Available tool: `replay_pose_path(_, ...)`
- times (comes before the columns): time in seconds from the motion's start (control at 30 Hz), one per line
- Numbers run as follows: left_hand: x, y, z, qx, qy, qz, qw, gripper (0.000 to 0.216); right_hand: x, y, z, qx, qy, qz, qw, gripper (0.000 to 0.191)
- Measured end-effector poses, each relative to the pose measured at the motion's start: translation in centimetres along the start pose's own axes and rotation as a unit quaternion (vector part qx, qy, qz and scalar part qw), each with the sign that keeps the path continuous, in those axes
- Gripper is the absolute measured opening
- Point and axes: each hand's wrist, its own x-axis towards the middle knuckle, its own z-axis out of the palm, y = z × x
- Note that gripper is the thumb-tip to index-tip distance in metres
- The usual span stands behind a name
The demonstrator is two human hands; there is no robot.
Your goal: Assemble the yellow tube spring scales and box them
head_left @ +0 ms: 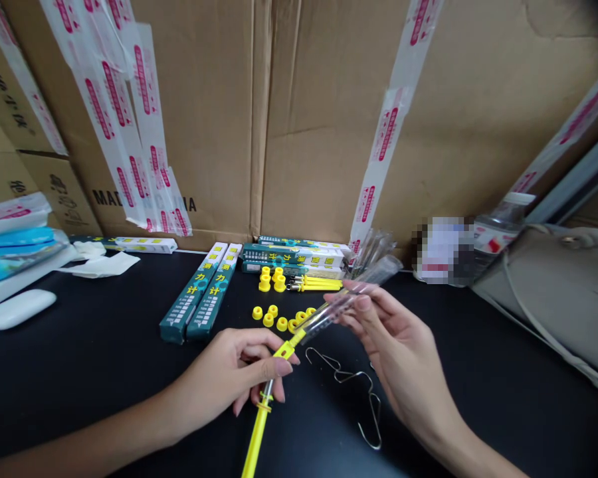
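My left hand (259, 365) is closed round a yellow plastic rod with a spring (257, 435), like the inner part of a spring scale. The rod slants up to the right, and its narrow tip meets the mouth of a clear plastic tube (321, 321). Fingers and thumb of my right hand (389, 338) pinch that tube, which tilts up to the right. Whether the tip sits inside the tube is hard to tell. Under the hands lie several bent metal hooks (346, 377). Several small yellow caps (268, 320) are on the black table just beyond.
Green-and-white boxes (199, 292) lie left of centre, with more boxes (294, 255) behind the caps. Further yellow rods (319, 284) and clear tubes (373, 249) are near them. A bottle (503, 226) and grey bag (553, 299) stand right; a white mouse (17, 309) lies left. Cardboard (319, 133) walls the back.
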Motion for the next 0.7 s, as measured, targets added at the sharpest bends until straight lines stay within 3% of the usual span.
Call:
replay_pose_path(0.2, 0.3, -0.4, -0.1, -0.019, 0.016, -0.002, 1.0, 0.027, -0.3, 0.1, 0.9, 0.011, -0.043, 0.045, 0.998, 0.025)
replay_pose_path(0.37, 0.3, -0.2, 0.0, -0.026, 0.02, 0.003, 0.999, 0.043, -0.3, 0.2, 0.9, 0.01, -0.069, 0.054, 0.996, 0.023)
replay_pose_path(0.53, -0.1, -0.4, 0.1, 0.008, -0.015, 0.0, 1.0, 0.013, -0.4, 0.1, 1.2, -0.02, -0.117, 0.073, 0.99, 0.028)
replay_pose_path(0.7, 0.1, -0.2, -0.1, -0.007, 0.009, 0.018, 1.0, 0.031, -0.7, 0.7, 1.6, -0.032, -0.126, 0.093, 0.987, 0.04)
